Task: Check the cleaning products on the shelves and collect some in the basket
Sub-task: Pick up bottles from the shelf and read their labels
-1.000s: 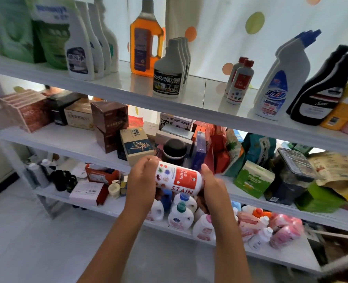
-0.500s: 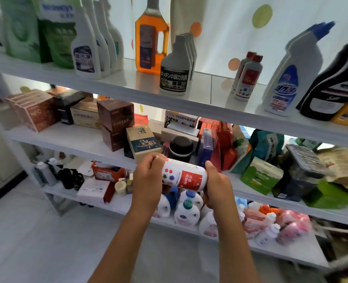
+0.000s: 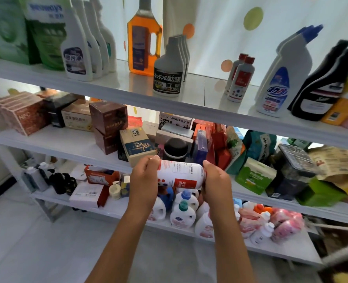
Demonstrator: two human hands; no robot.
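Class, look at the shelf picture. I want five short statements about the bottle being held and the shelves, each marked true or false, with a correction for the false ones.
1. Both hands hold the white and red bottle sideways. True.
2. The left hand rests on the top shelf. False: it grips one end of the bottle.
3. The right hand holds the bottle's other end. True.
4. The orange bottle stands on the bottom shelf. False: it stands on the top shelf.
5. Two small red-capped bottles stand on the top shelf. True.
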